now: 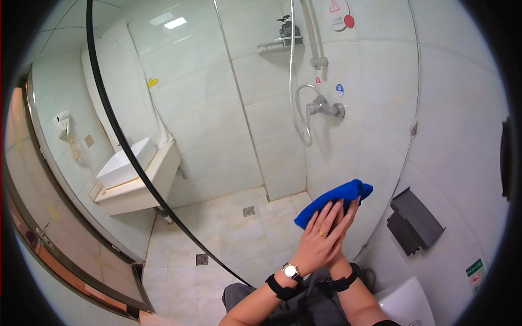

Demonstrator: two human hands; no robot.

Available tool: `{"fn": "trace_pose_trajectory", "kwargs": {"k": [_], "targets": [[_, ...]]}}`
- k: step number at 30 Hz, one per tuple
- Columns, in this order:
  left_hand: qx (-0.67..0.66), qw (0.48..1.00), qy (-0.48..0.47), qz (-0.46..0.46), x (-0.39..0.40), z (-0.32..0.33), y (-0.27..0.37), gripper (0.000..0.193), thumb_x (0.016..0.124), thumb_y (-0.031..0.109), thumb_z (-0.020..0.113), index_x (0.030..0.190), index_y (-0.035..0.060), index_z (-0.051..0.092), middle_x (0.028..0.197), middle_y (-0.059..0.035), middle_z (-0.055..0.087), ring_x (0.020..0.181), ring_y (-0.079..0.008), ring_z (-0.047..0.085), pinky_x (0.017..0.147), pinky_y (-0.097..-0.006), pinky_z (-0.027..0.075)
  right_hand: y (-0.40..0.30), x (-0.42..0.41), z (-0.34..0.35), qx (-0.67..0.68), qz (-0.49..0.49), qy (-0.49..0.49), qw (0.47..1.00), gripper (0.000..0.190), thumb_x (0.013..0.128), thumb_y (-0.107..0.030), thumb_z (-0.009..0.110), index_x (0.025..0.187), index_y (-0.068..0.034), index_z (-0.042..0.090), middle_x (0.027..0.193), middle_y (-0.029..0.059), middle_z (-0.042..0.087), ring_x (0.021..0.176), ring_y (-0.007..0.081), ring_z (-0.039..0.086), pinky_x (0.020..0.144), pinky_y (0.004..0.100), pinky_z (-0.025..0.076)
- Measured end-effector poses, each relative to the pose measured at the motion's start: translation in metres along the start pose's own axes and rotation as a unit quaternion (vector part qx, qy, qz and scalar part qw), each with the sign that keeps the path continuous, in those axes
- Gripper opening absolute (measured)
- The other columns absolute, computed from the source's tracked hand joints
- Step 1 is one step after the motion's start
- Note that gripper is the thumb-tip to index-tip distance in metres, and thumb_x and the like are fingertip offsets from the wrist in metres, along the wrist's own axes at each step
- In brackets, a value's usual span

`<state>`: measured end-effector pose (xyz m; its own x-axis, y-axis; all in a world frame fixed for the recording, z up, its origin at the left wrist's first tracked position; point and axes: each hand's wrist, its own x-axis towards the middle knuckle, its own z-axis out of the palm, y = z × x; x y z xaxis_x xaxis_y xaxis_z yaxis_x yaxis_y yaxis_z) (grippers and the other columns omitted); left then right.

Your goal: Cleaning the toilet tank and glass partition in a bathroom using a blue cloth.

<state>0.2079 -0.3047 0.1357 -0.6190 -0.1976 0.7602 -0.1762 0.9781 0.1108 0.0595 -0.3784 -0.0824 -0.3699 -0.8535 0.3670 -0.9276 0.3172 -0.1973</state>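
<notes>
A folded blue cloth (330, 201) is held up in front of me, with both hands close together on it. My left hand (320, 242), wearing a ring and with a wristwatch above it, lies over its near side with fingers extended. Partly hidden behind that one, my right hand (344, 234) has its fingertips against the cloth's right part. Black straps circle both wrists. A clear glass shower panel with a black edge strip (134, 159) stands before me; I cannot tell whether the cloth touches the glass.
A shower mixer (324, 106) with a hose and a corner shelf (281, 44) holding bottles are on the far wall. At left are a white washbasin (122, 165) and a door (53, 195). Close on my right are a dark paper holder (416, 222) and a white toilet (405, 303).
</notes>
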Motion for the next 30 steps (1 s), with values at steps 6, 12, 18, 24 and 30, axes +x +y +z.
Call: {"fn": "trace_pose_trajectory", "kwargs": {"k": [6, 12, 18, 24, 30], "targets": [[0.041, 0.996, -0.046, -0.066, -0.053, 0.027, -0.003, 0.055, 0.086, 0.020, 0.060, 0.139, 0.0195, 0.046, 0.142, -0.0123, 0.040, 0.131, -0.0313, 0.038, 0.106, -0.0476, 0.031, -0.015, -0.010, 0.013, 0.034, -0.015, 0.028, 0.999, 0.082, 0.090, -0.050, 0.053, 0.151, -0.015, 0.010, 0.154, 0.0240, 0.005, 0.140, 0.0459, 0.009, 0.110, 0.0626, 0.017], [0.022, 0.994, -0.107, -0.031, -0.043, 0.064, 0.000, 0.054, 0.087, 0.015, 0.056, 0.139, 0.0163, 0.044, 0.144, -0.0101, 0.040, 0.132, -0.0270, 0.039, 0.107, -0.0429, 0.033, 0.017, -0.033, 0.011, 0.047, -0.008, 0.062, 0.997, 0.080, 0.091, -0.049, 0.053, 0.150, -0.014, 0.011, 0.153, 0.0241, 0.006, 0.140, 0.0460, 0.010, 0.110, 0.0626, 0.017], [-0.020, 0.996, -0.076, 0.034, 0.007, 0.075, 0.016, 0.063, 0.081, 0.010, 0.061, 0.141, 0.0118, 0.040, 0.149, -0.0132, 0.031, 0.138, -0.0308, 0.030, 0.111, -0.0443, 0.027, 0.051, -0.034, -0.023, 0.048, -0.008, 0.094, 0.994, 0.079, 0.091, -0.048, 0.053, 0.149, -0.014, 0.013, 0.153, 0.0242, 0.007, 0.140, 0.0461, 0.011, 0.110, 0.0626, 0.017], [-0.012, 1.000, 0.026, -0.008, 0.032, 0.038, 0.030, 0.063, 0.079, 0.014, 0.063, 0.139, 0.0178, 0.045, 0.148, -0.0164, 0.032, 0.136, -0.0359, 0.031, 0.109, -0.0501, 0.025, 0.048, -0.008, -0.065, 0.047, 0.000, 0.131, 0.990, 0.077, 0.091, -0.046, 0.053, 0.149, -0.013, 0.015, 0.153, 0.0243, 0.008, 0.139, 0.0463, 0.012, 0.110, 0.0625, 0.017], [0.084, 0.990, 0.040, -0.107, -0.043, 0.028, 0.028, 0.060, 0.073, 0.016, 0.068, 0.131, 0.0201, 0.055, 0.138, -0.0179, 0.039, 0.129, -0.0416, 0.034, 0.105, -0.0548, 0.026, -0.026, -0.034, -0.046, 0.079, -0.026, 0.170, 0.982, 0.075, 0.091, -0.045, 0.052, 0.148, -0.012, 0.016, 0.152, 0.0244, 0.010, 0.139, 0.0464, 0.013, 0.110, 0.0625, 0.017]]}}
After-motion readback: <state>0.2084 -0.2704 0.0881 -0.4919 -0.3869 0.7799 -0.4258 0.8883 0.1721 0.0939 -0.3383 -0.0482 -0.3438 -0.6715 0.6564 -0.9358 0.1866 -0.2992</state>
